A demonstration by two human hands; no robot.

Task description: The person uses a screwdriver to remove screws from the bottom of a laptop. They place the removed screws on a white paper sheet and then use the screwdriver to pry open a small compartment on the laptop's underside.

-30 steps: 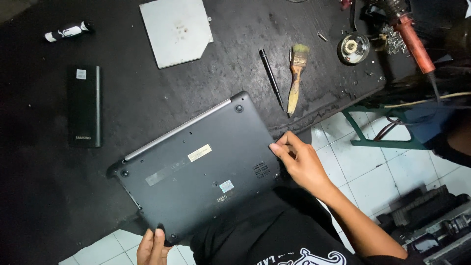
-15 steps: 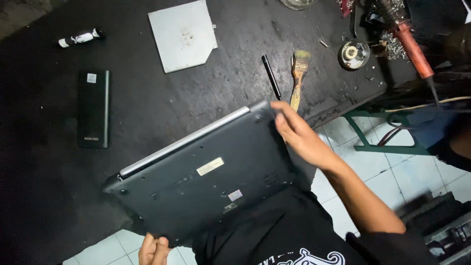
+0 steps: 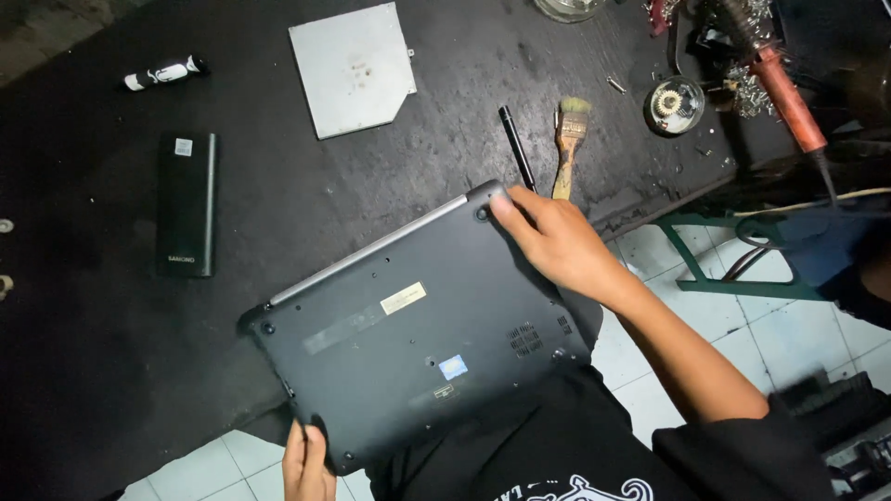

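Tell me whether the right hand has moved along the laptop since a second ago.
Yes. The right hand slid from the laptop side edge up to its far corner, toward the paintbrush.

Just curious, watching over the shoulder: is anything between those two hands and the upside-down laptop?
Nothing visible. The right hand lies directly on the laptop at its far corner, and the left hand grips its near edge. The pen and brush lie just beyond that corner, on the table.
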